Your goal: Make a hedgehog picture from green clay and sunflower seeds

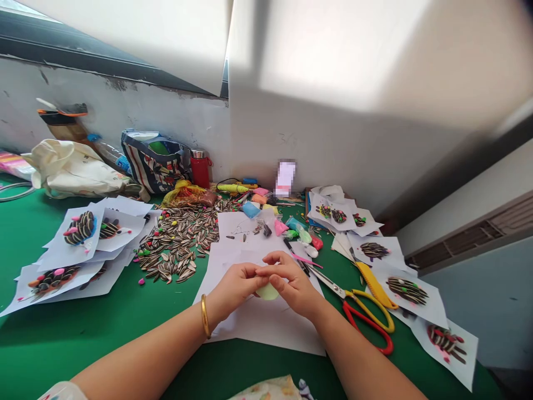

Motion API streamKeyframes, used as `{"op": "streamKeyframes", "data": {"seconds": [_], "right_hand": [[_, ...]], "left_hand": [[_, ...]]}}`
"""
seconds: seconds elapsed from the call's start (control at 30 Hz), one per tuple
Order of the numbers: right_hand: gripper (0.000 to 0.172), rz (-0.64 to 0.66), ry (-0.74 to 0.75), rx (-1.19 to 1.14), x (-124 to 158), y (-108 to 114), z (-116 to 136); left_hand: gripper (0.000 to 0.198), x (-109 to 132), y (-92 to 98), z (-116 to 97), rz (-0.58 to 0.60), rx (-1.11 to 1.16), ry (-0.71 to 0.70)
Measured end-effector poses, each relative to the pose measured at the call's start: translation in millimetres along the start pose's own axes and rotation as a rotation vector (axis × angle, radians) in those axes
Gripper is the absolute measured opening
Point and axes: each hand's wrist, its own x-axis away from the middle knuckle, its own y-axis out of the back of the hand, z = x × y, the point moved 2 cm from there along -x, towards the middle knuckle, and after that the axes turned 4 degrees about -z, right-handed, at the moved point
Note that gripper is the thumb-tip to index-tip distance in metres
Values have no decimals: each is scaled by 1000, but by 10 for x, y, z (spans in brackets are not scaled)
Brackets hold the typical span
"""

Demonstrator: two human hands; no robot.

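Observation:
Both my hands meet in the middle, above white paper sheets (233, 328) on the green table. Pinched between the fingers is a flattened, pale yellow-green piece of modelling clay (267, 292). My left hand (237, 283), with a gold bangle at the wrist, grips its left side. My right hand (291, 283) closes on it from the right, thumb and fingers bent around it. Fingers hide the clay's upper part. Scissors (353, 300) with red and yellow handles lie just right of my right hand, near a pink tool (306, 260).
Sunflower seeds (179, 239) are heaped left of the paper. Coloured clay packets (287, 228) lie behind it. Cards with seed figures are stacked at left (79, 233) and right (412, 289). A yellow cutter (377, 286), red flask (200, 169) and bags (156, 161) stand or lie around.

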Motion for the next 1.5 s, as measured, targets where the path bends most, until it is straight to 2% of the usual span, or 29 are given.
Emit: {"op": "streamKeyframes", "data": {"seconds": [0.17, 0.57, 0.7, 0.77, 0.93, 1.1, 1.2, 1.33, 1.5], "right_hand": [[42, -2, -22, -18, -4, 22, -8], [41, -15, -24, -30, -8, 66, 2], [36, -106, -33, -46, -15, 81, -27], [33, -136, -72, -33, -28, 85, -36], [21, -90, -211, -26, -65, 48, -45], [22, -165, -356, -129, -63, 36, -180], [24, -178, -400, -76, -55, 51, -276], [19, -128, -424, 144, -55, 67, -327], [15, -73, -397, 403, -78, 92, -301]], "left_hand": [[43, 23, -3, -53, 5, 91, 28], [40, 0, 39, -40, 48, 121, -13], [37, -20, 66, -34, 10, 104, -43], [34, -28, 74, -41, -15, 97, -70], [35, -46, 85, -52, -51, 34, -112], [53, -109, 155, -22, -77, -19, -164], [47, -165, 219, 16, -120, -174, -223], [35, -210, 264, 61, -182, -485, -339], [36, -230, 252, 78, -145, -757, -452]]}}
